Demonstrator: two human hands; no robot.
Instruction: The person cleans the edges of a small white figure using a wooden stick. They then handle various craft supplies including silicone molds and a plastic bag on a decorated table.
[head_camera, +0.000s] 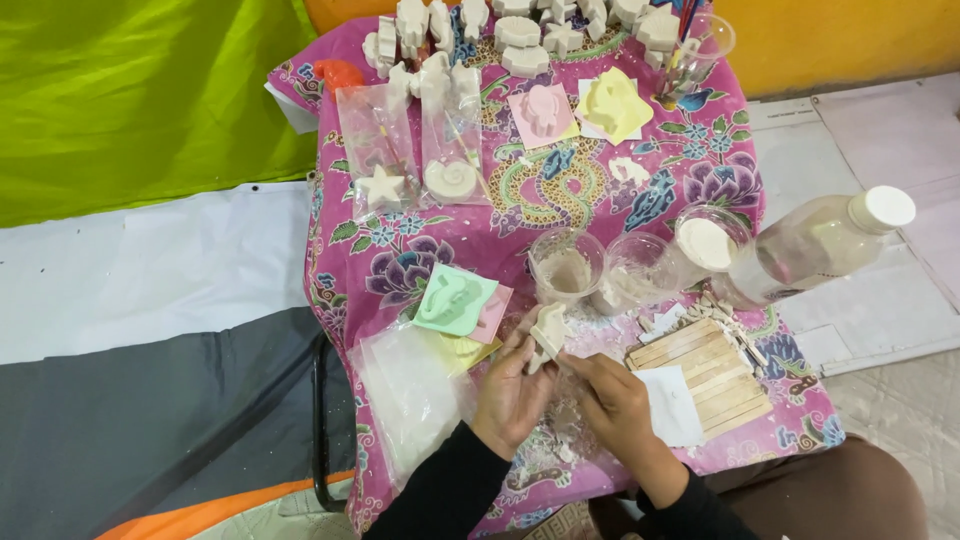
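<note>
A small white plaster figure (547, 330) is held up in my left hand (510, 385), just above the near part of a table with a pink flowered cloth (690, 165). My right hand (610, 395) is beside it, its fingers pinched together at the base of the figure. Whether something thin lies in those fingers I cannot tell. White plaster crumbs (560, 440) lie on the cloth under both hands.
Clear plastic cups (566, 265) and a plastic bottle (815, 245) stand behind my hands. A stack of wooden sticks (705, 375) lies right, green and pink moulds (455, 298) and a clear bag (410, 395) left. Plaster casts (520, 35) fill the far edge.
</note>
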